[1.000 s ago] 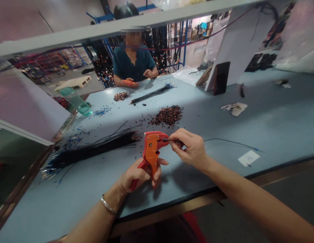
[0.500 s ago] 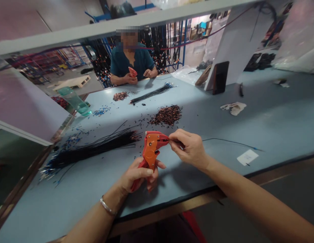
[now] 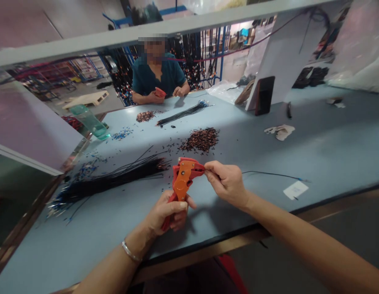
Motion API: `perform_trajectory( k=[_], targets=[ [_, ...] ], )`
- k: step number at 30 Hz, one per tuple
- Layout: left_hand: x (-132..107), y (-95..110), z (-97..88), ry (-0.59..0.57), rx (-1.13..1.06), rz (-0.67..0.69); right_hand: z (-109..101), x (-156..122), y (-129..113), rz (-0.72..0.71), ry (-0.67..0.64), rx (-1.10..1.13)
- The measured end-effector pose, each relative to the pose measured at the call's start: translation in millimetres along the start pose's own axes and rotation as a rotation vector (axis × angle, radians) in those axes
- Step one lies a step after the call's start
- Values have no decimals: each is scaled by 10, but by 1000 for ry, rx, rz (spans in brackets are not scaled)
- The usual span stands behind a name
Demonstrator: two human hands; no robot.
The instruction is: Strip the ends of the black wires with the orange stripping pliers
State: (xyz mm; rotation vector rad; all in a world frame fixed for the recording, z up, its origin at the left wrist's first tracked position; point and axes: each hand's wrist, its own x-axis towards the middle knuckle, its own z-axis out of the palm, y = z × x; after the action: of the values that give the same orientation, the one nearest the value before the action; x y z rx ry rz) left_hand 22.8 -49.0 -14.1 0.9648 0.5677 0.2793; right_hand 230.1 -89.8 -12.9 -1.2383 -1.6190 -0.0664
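Observation:
My left hand point(image 3: 172, 212) is wrapped round the handles of a red and orange wire stripper point(image 3: 182, 179), held upright above the table. At its jaws, my right hand point(image 3: 227, 181) pinches a thin black wire point(image 3: 265, 173), whose near end lies at the red jaw tips. The rest of that wire trails out to the right behind the hand and finishes in a blue tip. Left of the tool lies a thick bundle of black wires point(image 3: 116, 177) with copper ends toward me. Beyond the tool is a pile of small copper and black offcuts point(image 3: 203, 139).
Across the table point(image 3: 238, 155) a co-worker point(image 3: 158, 77) holds a red tool near another wire bundle point(image 3: 183, 113) and offcut pile point(image 3: 145, 116). A green bottle point(image 3: 89, 121) stands left. Toward the right are a phone point(image 3: 264, 96), crumpled tissue point(image 3: 281, 132) and a white card point(image 3: 295, 190).
The wire stripper's handles and jaws have drawn closer together as my left fingers squeezed in. My right hand stays at the jaws with the wire. The co-worker's red tool has tipped lower.

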Motion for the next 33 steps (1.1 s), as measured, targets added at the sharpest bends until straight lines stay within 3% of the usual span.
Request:
perform_trajectory(
  k=[3,6,11,15,22,27,33],
  targets=[
    [11,-28,-41,4,-29,-7,29,1,2,39,-13,15],
    [15,-28,-79,-66,-75,22,32,11,18,67,-31,30],
    [-35,39,-106,-171,-152,209,1,29,99,114,-42,-19],
    [-38,86,-90,-121,-121,307,4,40,123,159,-28,21],
    [48,72,-96,17,18,360,-7,40,90,204,-61,85],
    [57,60,-166,114,330,405,-31,59,78,180,-79,98],
    [41,98,-101,388,920,514,-38,91,89,282,-186,221]
  ],
)
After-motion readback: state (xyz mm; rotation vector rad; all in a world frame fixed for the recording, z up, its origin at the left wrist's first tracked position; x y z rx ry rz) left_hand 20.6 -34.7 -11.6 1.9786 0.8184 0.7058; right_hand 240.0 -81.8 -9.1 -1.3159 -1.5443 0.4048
